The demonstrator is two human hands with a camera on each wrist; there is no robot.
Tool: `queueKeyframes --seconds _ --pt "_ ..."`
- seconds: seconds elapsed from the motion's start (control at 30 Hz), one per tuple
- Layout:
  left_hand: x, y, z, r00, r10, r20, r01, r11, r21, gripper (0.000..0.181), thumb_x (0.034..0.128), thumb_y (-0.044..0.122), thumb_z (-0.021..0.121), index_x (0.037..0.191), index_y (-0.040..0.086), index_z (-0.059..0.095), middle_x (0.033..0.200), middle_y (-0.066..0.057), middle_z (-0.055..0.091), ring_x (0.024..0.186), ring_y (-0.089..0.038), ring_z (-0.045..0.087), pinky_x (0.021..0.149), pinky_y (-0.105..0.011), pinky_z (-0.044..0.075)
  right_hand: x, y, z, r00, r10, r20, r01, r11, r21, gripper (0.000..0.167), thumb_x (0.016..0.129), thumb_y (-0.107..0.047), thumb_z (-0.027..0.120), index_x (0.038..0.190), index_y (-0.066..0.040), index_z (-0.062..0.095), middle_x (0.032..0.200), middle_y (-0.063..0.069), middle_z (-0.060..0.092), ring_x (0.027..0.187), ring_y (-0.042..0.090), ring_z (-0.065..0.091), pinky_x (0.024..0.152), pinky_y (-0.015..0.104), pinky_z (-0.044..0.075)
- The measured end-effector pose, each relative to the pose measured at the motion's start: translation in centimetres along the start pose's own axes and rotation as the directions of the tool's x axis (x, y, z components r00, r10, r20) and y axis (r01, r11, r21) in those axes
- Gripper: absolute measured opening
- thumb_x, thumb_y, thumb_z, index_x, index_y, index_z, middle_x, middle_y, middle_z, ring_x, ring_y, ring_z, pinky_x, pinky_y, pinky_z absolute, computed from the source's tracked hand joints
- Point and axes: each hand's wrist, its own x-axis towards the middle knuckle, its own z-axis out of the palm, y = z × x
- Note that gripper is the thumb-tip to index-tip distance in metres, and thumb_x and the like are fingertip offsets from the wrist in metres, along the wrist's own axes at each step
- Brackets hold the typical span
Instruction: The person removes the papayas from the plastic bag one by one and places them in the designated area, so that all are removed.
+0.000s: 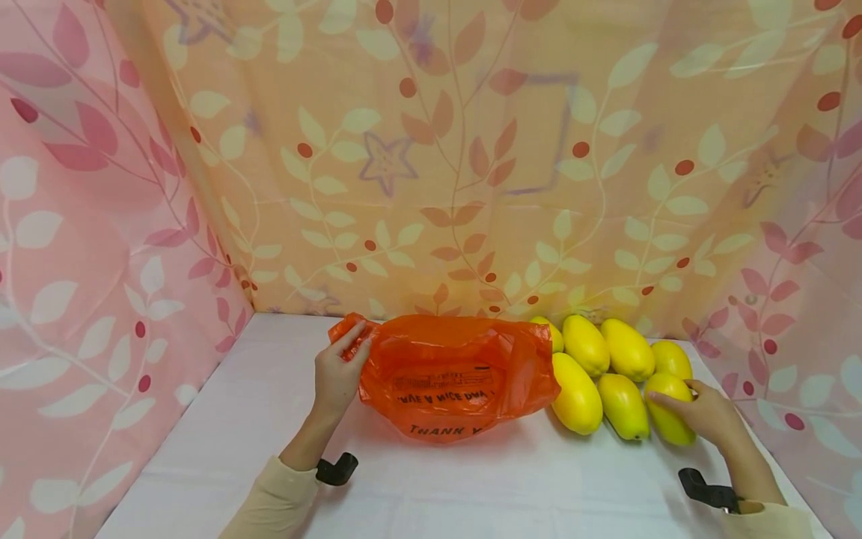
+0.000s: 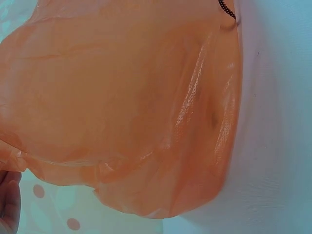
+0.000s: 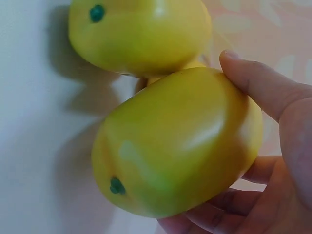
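Observation:
An orange-red plastic bag (image 1: 444, 415) with black print stands in the middle of the table, its mouth spread toward the head camera. My left hand (image 1: 339, 380) pinches the bag's upper left edge; in the left wrist view the bag (image 2: 117, 97) fills most of the frame, and only part of that hand (image 2: 9, 201) shows. At the right, my right hand (image 1: 714, 413) grips a yellow-green mango (image 1: 676, 430). The right wrist view shows thumb and fingers around this mango (image 3: 170, 146), its green stem end exposed. Another mango (image 3: 136, 36) sits right beside it.
Several more yellow mangoes (image 1: 584, 346) are grouped between the bag and my right hand, the left ones against the bag's side. The table (image 1: 431, 494) has a white cover. Patterned cloth walls (image 1: 458, 165) rise behind and at both sides.

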Motion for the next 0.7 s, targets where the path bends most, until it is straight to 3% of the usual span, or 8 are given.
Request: queueKeyframes --seconds 0.23,0.4,0.7 --pt "-0.1 -0.1 0.0 1.000 -0.003 0.011 0.003 1.000 -0.010 0.034 0.0909 0.014 0.069 0.124 0.007 0.067 0.117 -0.017 0.070 0.061 0.002 0.059 0.057 -0.012 0.051 0.4 0.1 0.8 1.000 0.004 0.004 -0.004 0.999 -0.038 0.111 0.087 -0.072 0.048 0.136 0.025 0.025 0.129 0.048 0.040 0.099 0.051 0.053 0.081 0.062 0.049" --pt "-0.1 -0.1 -0.1 1.000 -0.004 0.014 0.004 1.000 -0.004 0.034 0.0913 0.015 0.068 0.125 0.008 0.067 0.118 -0.016 0.070 0.063 0.000 0.061 0.058 -0.012 0.052 0.3 0.0 1.0 0.999 0.036 -0.008 -0.037 0.999 -0.039 0.112 0.087 -0.073 0.047 0.137 0.025 0.023 0.131 0.049 0.036 0.103 0.054 0.049 0.085 0.065 0.047" --pt "-0.1 0.0 -0.1 1.000 -0.011 0.018 0.011 1.000 0.002 0.035 0.0921 0.015 0.067 0.126 0.007 0.066 0.121 -0.017 0.069 0.081 -0.025 0.070 0.063 -0.010 0.052 0.3 0.0 1.5 0.998 0.066 -0.015 -0.066 0.997 -0.036 0.116 0.086 -0.076 0.043 0.138 0.026 0.019 0.131 0.049 0.032 0.106 0.057 0.045 0.089 0.067 0.044"
